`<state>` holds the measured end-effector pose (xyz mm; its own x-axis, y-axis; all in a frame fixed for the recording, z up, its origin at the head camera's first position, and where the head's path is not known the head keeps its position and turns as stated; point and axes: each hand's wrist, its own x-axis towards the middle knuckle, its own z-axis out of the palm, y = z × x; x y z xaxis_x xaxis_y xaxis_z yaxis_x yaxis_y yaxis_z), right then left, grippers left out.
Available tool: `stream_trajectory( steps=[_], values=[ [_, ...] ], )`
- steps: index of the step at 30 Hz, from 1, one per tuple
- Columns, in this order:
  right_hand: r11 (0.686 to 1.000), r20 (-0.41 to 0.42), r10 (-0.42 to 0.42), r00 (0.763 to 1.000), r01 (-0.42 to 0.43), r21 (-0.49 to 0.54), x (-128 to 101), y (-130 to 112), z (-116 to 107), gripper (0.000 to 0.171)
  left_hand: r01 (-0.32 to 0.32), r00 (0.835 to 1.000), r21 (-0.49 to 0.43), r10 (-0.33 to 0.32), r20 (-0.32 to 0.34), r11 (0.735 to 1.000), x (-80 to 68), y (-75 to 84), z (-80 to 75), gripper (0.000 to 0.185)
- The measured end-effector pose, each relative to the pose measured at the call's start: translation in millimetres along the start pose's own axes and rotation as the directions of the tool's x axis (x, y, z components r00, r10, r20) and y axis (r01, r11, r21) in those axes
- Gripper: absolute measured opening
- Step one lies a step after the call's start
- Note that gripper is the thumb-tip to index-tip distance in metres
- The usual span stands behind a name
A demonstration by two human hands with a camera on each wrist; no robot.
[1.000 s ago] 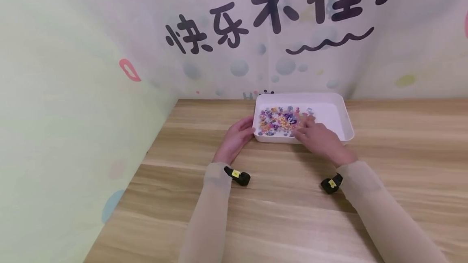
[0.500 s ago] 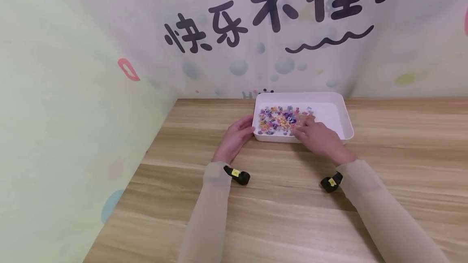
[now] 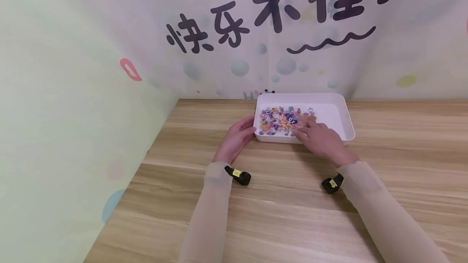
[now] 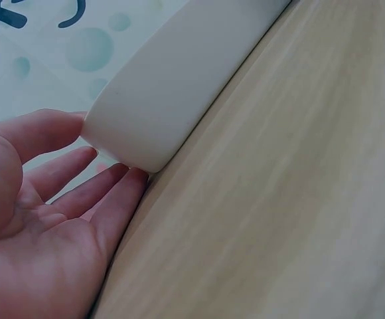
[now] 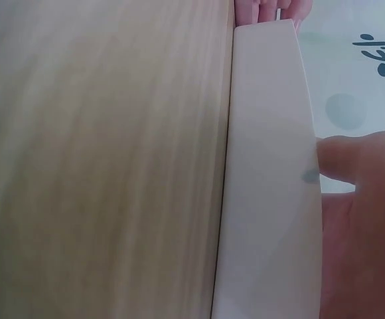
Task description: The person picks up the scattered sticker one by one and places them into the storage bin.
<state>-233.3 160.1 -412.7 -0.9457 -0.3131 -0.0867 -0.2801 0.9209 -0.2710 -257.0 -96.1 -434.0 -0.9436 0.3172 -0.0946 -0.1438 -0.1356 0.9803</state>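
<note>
A white rectangular tray [image 3: 330, 119] stands on the table near the back. On its left side is a heap of small flower-like pieces [image 3: 279, 121] in purple, orange, pink and blue, with a glossy, see-through look over part of it. My left hand [image 3: 235, 139] touches the tray's left end; in the left wrist view the thumb is at the rim and the nearly straight fingers lie against the side. Reaching over the front wall, my right hand [image 3: 323, 139] has its fingertips at the heap's right edge. I cannot tell whether they pinch anything; the wall hides them in the right wrist view.
The wood-grain table [image 3: 278, 214] reaches to a printed cloth backdrop [image 3: 226, 68] right behind the tray. A pale cloth wall [image 3: 66, 133] borders the table's left edge. Both wrists wear small black cameras, one of them the left wrist camera [image 3: 241, 177].
Both hands and the tray stay almost in place. The right fingers shift only very slightly at the edge of the heap, and the head view sways a little.
</note>
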Motion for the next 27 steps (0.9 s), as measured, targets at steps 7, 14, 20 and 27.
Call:
stream_trajectory(
  steps=[7,14,20,27],
  values=[
    [1.0,-0.013,0.006,1.0,-0.006,0.007,-0.1,0.4,1.7,0.06,0.007,1.0,0.006,-0.007,-0.001,1.0,-0.3,0.7,0.4,0.05],
    [1.0,-0.03,-0.002,1.0,0.002,0.01,0.5,4.5,2.8,0.059,0.009,1.0,-0.004,-0.009,-0.019,1.0,7.3,-5.8,-0.2,0.048],
    [0.992,-0.127,-0.064,0.99,0.077,0.102,5.6,9.2,4.5,0.053,0.009,0.998,-0.031,-0.011,-0.054,0.999,13.6,-14.7,-2.4,0.046],
    [0.983,-0.16,-0.072,0.984,0.097,0.155,2.3,14.8,-8.4,0.061,-0.045,0.999,-0.296,0.034,-0.042,0.954,10.3,-18.1,-9.5,0.045]
  ],
)
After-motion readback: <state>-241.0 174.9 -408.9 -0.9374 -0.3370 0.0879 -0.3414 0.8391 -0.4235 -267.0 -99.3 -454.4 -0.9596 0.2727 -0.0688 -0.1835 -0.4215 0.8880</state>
